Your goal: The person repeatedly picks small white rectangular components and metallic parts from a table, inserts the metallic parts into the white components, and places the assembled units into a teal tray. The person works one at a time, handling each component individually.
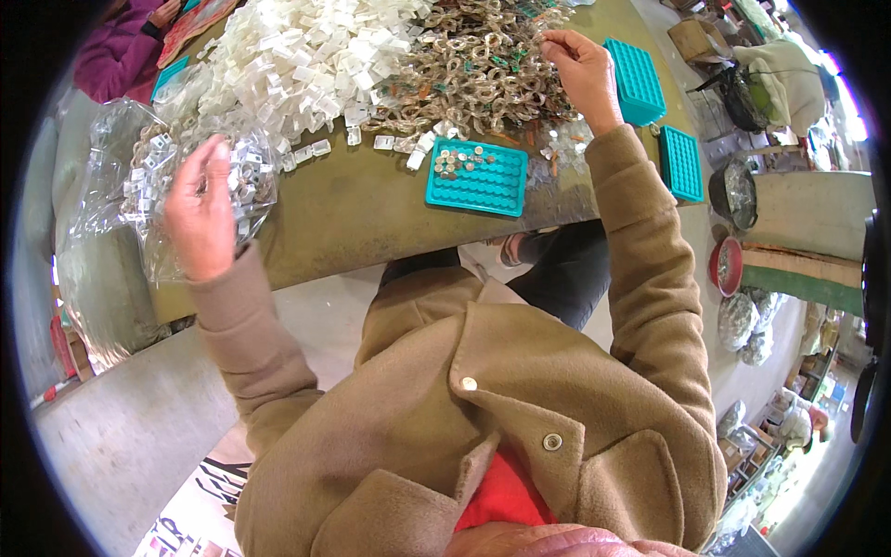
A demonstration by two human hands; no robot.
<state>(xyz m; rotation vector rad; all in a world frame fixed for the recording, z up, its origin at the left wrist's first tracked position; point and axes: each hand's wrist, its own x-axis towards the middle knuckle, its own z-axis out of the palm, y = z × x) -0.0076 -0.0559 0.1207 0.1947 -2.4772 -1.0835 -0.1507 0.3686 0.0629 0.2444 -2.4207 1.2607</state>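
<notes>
My left hand [202,213] is over a clear plastic bag [255,176] filled with small white-and-grey pieces. Its fingers are stretched out and loosely apart, and nothing shows in them. At the right edge of a heap of brownish translucent bands [483,70], my right hand [585,74] has thumb and fingers brought together. What they pinch, if anything, is too small to make out. Between the hands lies a teal ridged tray [492,186], with several small round pieces [455,161] in its upper left part.
A big heap of white plastic pieces [297,60] covers the table [371,213] at the back. Teal trays [636,84] and another tray [682,162] lie at the right edge. A person in a purple sleeve [116,56] is at far left. A red basin [727,266] is at right.
</notes>
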